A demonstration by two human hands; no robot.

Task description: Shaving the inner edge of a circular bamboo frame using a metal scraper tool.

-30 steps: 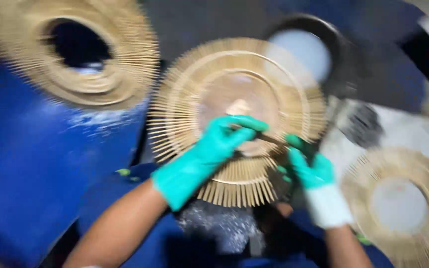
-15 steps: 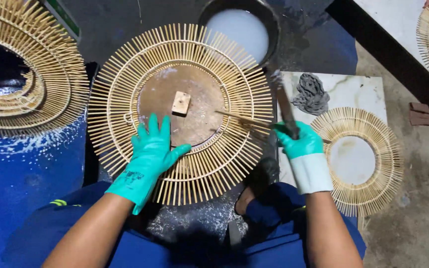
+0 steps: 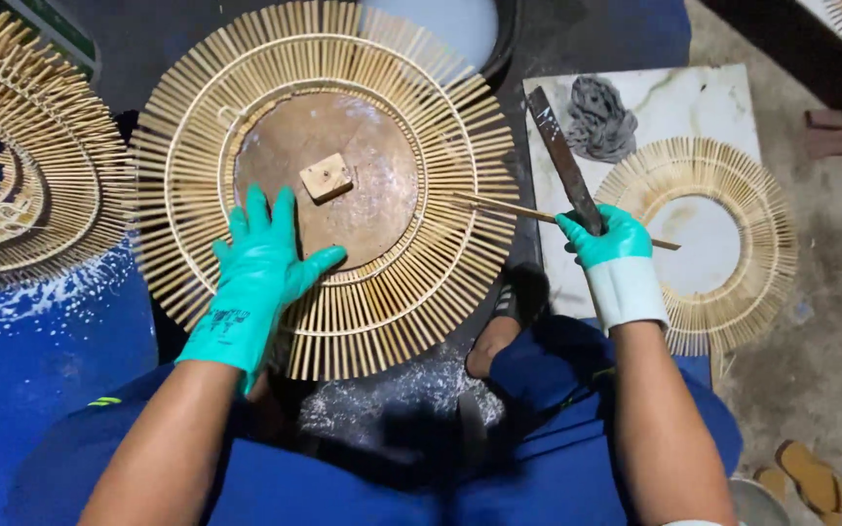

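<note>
Floor-level workplace, bamboo frame [image 3: 324, 185] under left hand [image 3: 260, 268]

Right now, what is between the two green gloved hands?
In the head view, between the left hand and the right hand lie the big round stick frame's spokes, with a thin loose stick reaching across from the right grip.

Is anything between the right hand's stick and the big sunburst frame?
Nothing visible. The thin stick held by the right hand already reaches onto the sunburst frame; the left hand presses the frame's opposite side.
</note>
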